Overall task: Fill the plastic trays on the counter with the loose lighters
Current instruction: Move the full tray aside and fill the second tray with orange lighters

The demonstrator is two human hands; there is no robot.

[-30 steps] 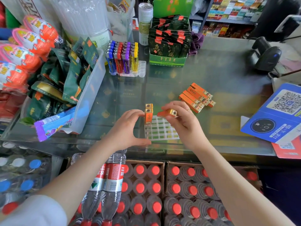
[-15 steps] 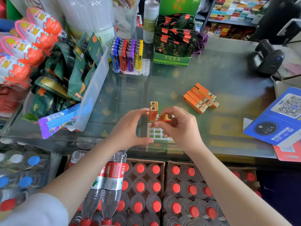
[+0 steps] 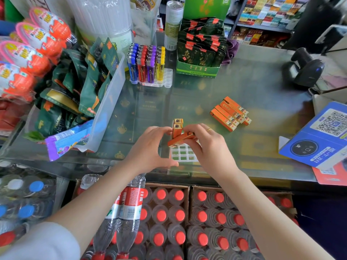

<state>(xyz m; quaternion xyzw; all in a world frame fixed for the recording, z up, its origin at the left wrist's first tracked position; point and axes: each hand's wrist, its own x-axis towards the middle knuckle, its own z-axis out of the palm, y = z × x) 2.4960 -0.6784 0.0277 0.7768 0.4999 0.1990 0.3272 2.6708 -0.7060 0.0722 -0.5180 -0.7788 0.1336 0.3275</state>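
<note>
A clear plastic tray with a grid of cells lies on the glass counter near its front edge. Two orange lighters stand upright in its far left corner. My left hand is at the tray's left side, fingertips touching the standing lighters, thumb stretched along the tray's near edge. My right hand holds another orange lighter tilted low over the tray, its base toward the left cells. A pile of several loose orange lighters lies on the glass to the right.
A second tray with coloured lighters stands at the back, beside a green box of packets. A clear bin of snack packs is on the left, a barcode scanner and blue QR sign on the right. Bottled water sits below.
My right hand has brought its orange lighter from level above the tray down and leftward, tilting it against the two standing lighters. My left hand has stayed by the tray.
</note>
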